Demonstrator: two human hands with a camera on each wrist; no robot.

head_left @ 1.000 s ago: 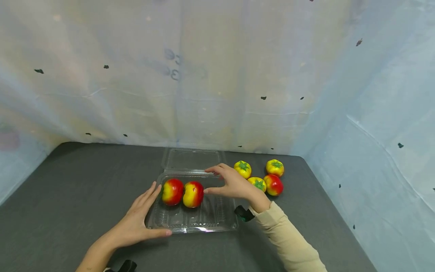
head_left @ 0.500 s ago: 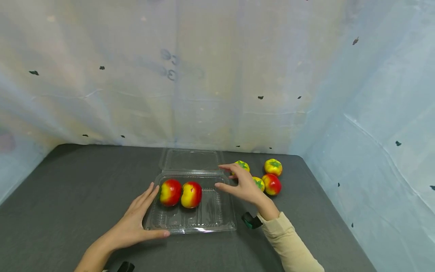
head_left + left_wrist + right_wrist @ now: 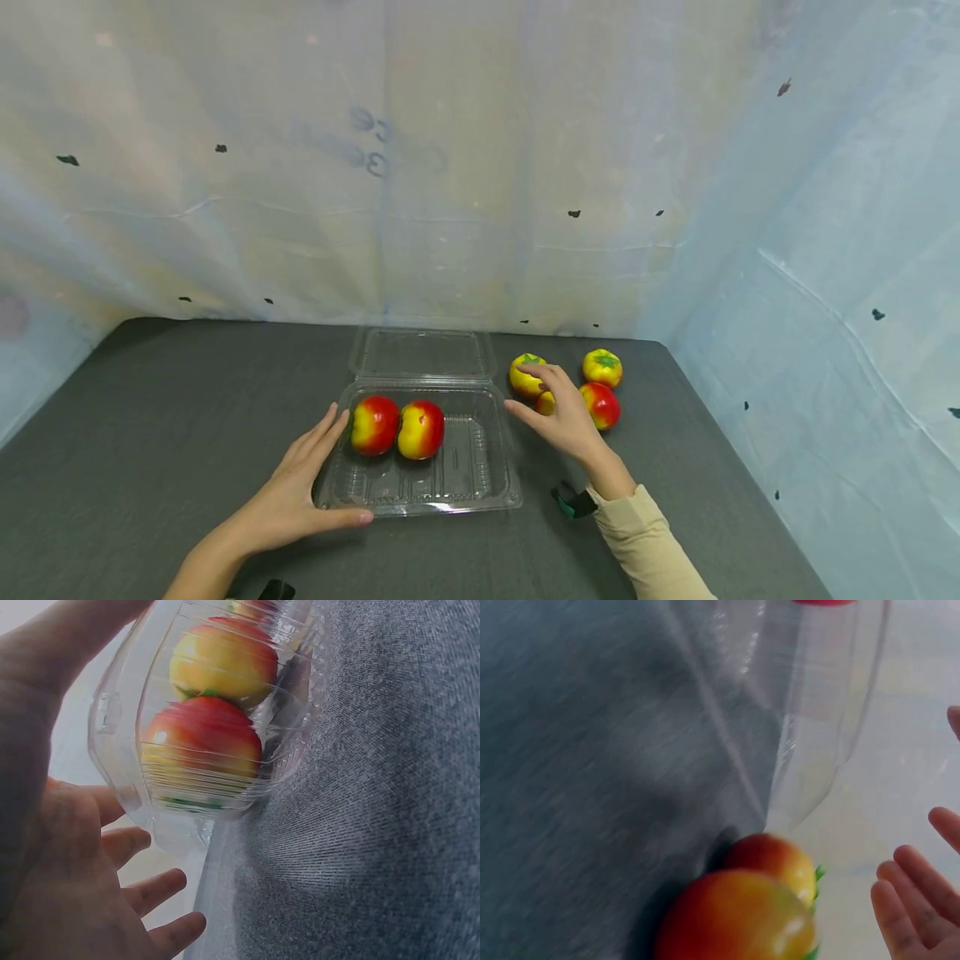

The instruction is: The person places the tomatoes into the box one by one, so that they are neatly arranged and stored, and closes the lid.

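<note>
A clear plastic clamshell box [image 3: 472, 507] lies with its lid [image 3: 420, 354] folded back. Two red-and-yellow fruits, a left one [image 3: 375, 425] and a right one [image 3: 421, 430], sit side by side in its left half. My left hand [image 3: 288, 504] spreads along the box's left front corner, fingers straight; the left wrist view shows the box [image 3: 120, 750] between thumb and fingers. Over the loose fruits hovers my right hand [image 3: 566, 421], thumb and fingers apart, holding nothing. It partly hides a yellow fruit [image 3: 546, 403]; a green-topped yellow fruit [image 3: 527, 375] lies just beyond its fingertips.
Right of the box, another yellow fruit [image 3: 602, 367] lies behind a red one [image 3: 602, 405]. The dark grey table [image 3: 150, 433] ends at a pale plastic sheet [image 3: 465, 167] at the back, with another sheet [image 3: 862, 333] on the right side.
My right hand has moved right, away from the fruit in the box, across the box's right rim to the loose fruits. My left hand stays at the box's left corner.
</note>
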